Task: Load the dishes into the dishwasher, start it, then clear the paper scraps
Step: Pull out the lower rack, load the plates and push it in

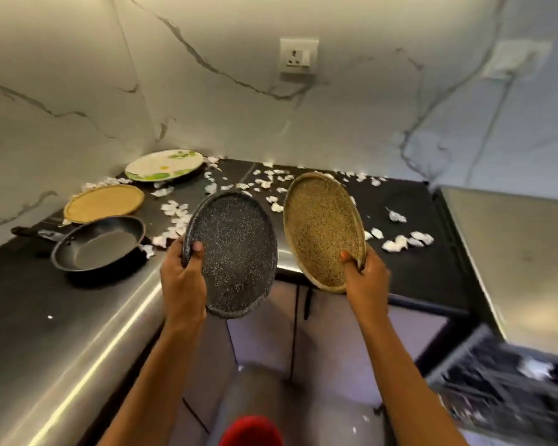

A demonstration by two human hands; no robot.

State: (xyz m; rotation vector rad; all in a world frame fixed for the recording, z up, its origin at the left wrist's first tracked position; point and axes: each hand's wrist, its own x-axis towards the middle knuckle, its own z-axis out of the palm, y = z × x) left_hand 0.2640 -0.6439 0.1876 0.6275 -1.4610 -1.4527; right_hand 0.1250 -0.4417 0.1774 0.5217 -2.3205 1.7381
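Dark corner countertop [416, 272], paper scraps [400, 243] all over it. Both plates are up off it, tilted on edge. The left hand [182, 281] pinches the black speckled plate [236, 252] at its left rim, thumb on the face, and the right hand [366, 278] pinches the tan speckled plate [322, 226] at its lower rim the same way. The blurry dishwasher rack [503, 391] sits low on the right, so the tan one's probably closer.

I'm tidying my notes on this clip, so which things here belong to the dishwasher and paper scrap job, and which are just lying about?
Part of the job: black speckled plate in the left hand, tan speckled plate in the right hand, frying pan, yellow plate, floral plate, paper scraps, dishwasher rack.
Just there: wall socket, cupboard doors.
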